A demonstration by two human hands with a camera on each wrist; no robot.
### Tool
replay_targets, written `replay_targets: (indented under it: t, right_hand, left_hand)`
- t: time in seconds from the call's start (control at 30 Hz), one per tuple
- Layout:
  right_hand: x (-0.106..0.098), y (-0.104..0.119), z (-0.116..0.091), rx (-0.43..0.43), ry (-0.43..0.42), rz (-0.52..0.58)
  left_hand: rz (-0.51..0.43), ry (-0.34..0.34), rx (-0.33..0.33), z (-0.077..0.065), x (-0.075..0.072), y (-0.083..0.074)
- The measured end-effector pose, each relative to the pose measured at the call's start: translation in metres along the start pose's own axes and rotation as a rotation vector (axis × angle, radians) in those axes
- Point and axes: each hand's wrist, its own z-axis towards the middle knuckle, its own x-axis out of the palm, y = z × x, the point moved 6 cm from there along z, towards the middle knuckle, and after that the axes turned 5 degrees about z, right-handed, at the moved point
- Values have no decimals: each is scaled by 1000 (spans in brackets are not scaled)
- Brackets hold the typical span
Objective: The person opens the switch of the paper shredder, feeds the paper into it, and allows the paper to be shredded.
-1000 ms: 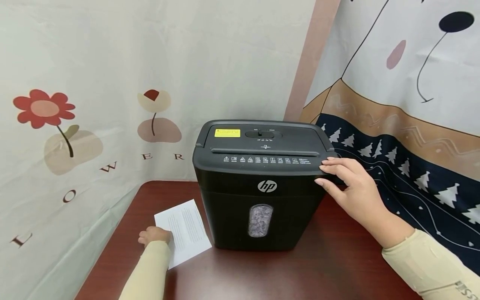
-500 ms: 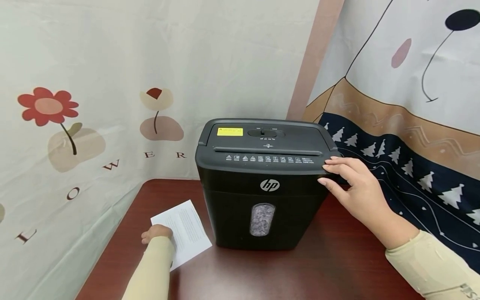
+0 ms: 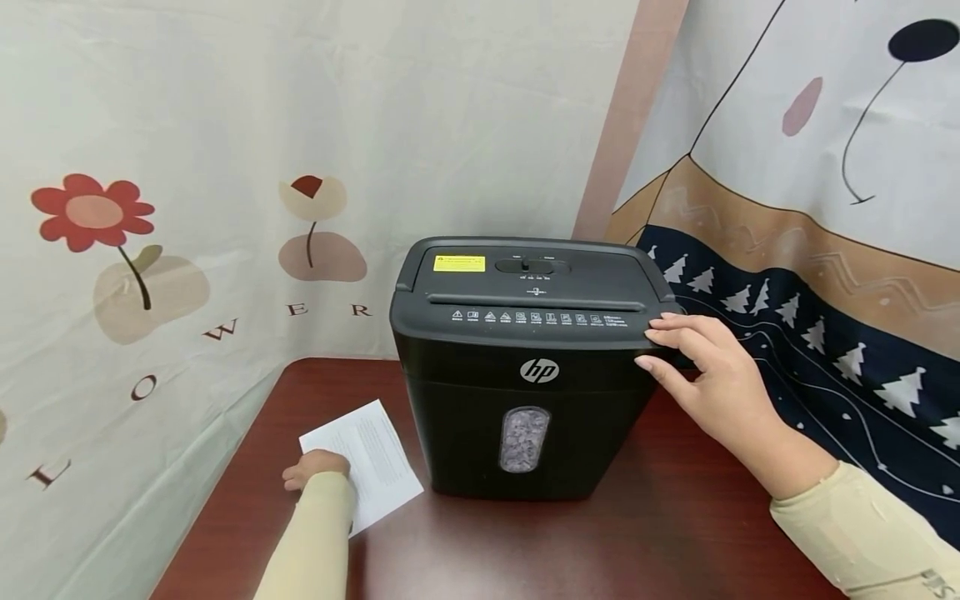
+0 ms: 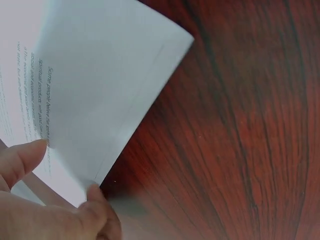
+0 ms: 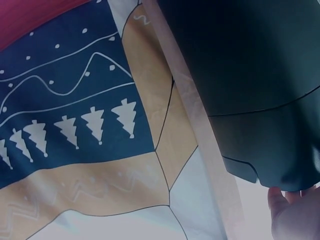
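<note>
In the head view a black HP paper shredder (image 3: 480,425) stands upright on the table, shredded bits showing in its front window. My right hand (image 3: 712,375) rests at the right end of its lid, fingertips on top and thumb at the front edge; the right wrist view also has these fingers at the shredder. To the left, a printed sheet of paper (image 3: 378,467) lies at an angle. My left hand (image 3: 318,468) grips its left edge. Up close in the left wrist view, the thumb (image 4: 25,157) lies over the printed face and a finger (image 4: 95,197) is at the edge.
The dark red wooden table (image 3: 645,542) runs back to a pale curtain (image 3: 450,117) printed with flowers and letters. On the right hangs a navy cloth (image 3: 847,392) with white trees, close behind the right hand.
My left hand has shifted slightly right over the paper, and the sheet has turned and slid a little left. The right hand stays at the shredder's corner.
</note>
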Motion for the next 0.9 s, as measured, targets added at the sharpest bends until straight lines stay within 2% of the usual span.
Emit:
replay_targets:
  t: [0.17, 0.63, 0.83, 0.9]
  right_hand:
    - [0, 0, 0, 9, 12, -13]
    - [1, 0, 0, 22, 21, -27]
    - [2, -1, 0, 27, 25, -36]
    - [2, -1, -1, 29, 26, -40]
  left_hand:
    - [-36, -29, -39, -3, -5, 2]
    - [-20, 6, -4, -1, 2, 1]
    - [-219, 22, -100, 1, 5, 12]
    - [-255, 17, -107, 2, 6, 13]
